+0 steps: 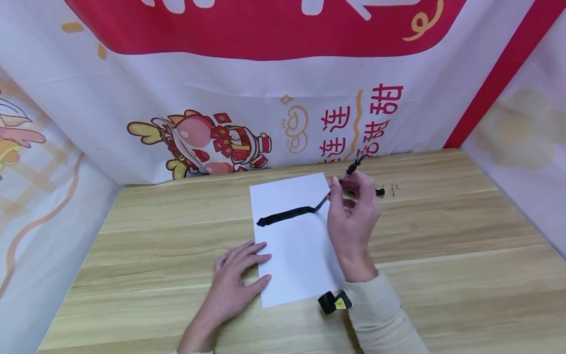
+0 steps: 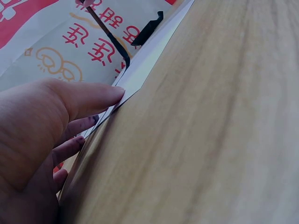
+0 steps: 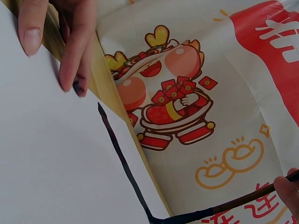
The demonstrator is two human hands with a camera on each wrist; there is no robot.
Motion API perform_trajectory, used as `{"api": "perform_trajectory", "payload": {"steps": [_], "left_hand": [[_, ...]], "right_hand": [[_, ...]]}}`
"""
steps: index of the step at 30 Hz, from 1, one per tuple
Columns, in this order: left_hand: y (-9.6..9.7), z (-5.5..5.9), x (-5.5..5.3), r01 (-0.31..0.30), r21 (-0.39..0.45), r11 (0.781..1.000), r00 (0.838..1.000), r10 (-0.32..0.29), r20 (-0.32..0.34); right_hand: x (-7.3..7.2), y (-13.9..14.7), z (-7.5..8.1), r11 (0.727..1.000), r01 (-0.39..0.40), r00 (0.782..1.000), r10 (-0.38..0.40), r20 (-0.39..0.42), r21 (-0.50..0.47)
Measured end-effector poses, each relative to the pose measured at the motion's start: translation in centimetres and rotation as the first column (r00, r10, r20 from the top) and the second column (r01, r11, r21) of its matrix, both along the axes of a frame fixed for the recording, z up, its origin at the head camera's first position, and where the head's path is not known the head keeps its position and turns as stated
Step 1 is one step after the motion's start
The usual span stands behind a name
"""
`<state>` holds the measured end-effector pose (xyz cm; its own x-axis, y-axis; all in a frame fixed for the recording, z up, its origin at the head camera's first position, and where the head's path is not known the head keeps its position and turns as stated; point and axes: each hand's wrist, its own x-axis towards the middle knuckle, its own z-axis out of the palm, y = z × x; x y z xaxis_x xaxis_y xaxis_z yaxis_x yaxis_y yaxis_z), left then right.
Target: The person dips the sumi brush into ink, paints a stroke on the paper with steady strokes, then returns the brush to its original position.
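A white sheet of paper lies on the wooden table, with a thick black ink stroke across its upper part. My right hand pinches the dark handle of a writing brush between thumb and fingers. The brush's black tip touches the paper at the stroke's right end; in the right wrist view the bristles bend against the sheet. My left hand rests at the paper's left edge, fingers spread and fingertips on the sheet. Dark stains show on a left fingertip.
A small black object lies behind my right hand, mostly hidden, with dark marks on the wood beside it. A printed cloth hangs along the table's back edge. A black wrist device sits by my right sleeve.
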<state>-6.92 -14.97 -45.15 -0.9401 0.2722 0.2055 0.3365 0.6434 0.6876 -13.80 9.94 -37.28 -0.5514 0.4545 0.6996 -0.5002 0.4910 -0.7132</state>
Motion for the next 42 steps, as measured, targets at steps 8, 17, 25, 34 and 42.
{"api": "perform_trajectory", "payload": {"steps": [8, 17, 25, 34, 42], "left_hand": [[-0.02, 0.00, 0.03, 0.000, 0.003, 1.000, 1.000, 0.000, 0.003], [-0.03, 0.00, 0.06, -0.003, -0.002, 1.000, 1.000, 0.003, 0.008], [-0.03, 0.07, 0.03, 0.001, 0.005, 1.000, 1.000, -0.001, 0.006], [0.00, 0.09, 0.00, 0.004, 0.008, 1.000, 1.000, -0.004, -0.001], [-0.05, 0.07, -0.01, 0.002, 0.008, 1.000, 1.000, -0.002, 0.010]], "right_hand": [[0.05, 0.11, 0.01, 1.000, 0.008, 1.000, -0.008, 0.001, -0.001], [0.06, 0.19, 0.03, 1.000, 0.011, 1.000, -0.011, 0.005, -0.003], [0.03, 0.29, 0.06, 1.000, 0.014, 1.000, -0.014, -0.001, 0.006], [0.09, 0.39, 0.09, 1.000, 0.023, 1.000, -0.023, 0.001, 0.016], [0.08, 0.50, 0.17, 0.999, 0.030, 1.000, -0.030, 0.008, 0.027]]}}
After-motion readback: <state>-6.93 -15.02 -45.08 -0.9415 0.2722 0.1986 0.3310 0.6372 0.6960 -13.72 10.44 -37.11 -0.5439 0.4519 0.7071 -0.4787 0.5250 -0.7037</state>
